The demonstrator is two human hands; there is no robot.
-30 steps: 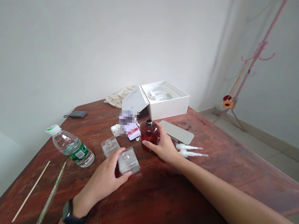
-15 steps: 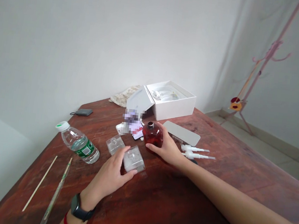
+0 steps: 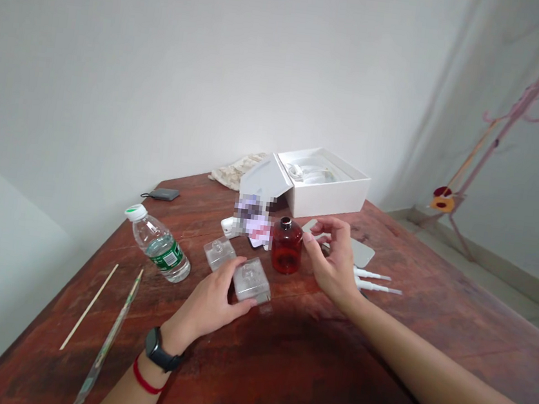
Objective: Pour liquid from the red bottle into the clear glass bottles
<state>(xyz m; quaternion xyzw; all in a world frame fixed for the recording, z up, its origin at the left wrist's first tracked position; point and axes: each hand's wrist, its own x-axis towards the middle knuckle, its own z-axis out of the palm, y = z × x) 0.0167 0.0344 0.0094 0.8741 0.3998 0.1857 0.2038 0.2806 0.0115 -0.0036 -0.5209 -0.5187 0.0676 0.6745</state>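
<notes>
On the table, the fingers and thumb of my left hand (image 3: pixel 215 305) are wrapped around a clear square container (image 3: pixel 251 282) with a small round neck or knob on top. A second clear container (image 3: pixel 219 253) like it stands just behind. The uncapped amber-red bottle (image 3: pixel 286 249) stands upright to their right, with some liquid low inside. Close by its right side, my right hand (image 3: pixel 334 258) is open, its fingers bent and apart, with a small gap to the bottle. Two white pump heads (image 3: pixel 377 281) lie to the right of that hand, partly hidden by the wrist.
A water bottle (image 3: pixel 160 248) stands at left, near a wooden chopstick (image 3: pixel 89 307) and a pair in a clear wrapper (image 3: pixel 110 339). Behind are an open white box (image 3: pixel 331 199), a partly blurred phone (image 3: pixel 260 233), a cloth (image 3: pixel 234 171), a grey case (image 3: pixel 163 194) and a silver slab (image 3: pixel 362 253).
My right hand has let go of the amber-red bottle and moved a little to its right. My left hand keeps its hold on the clear container. The view has shifted slightly left.
</notes>
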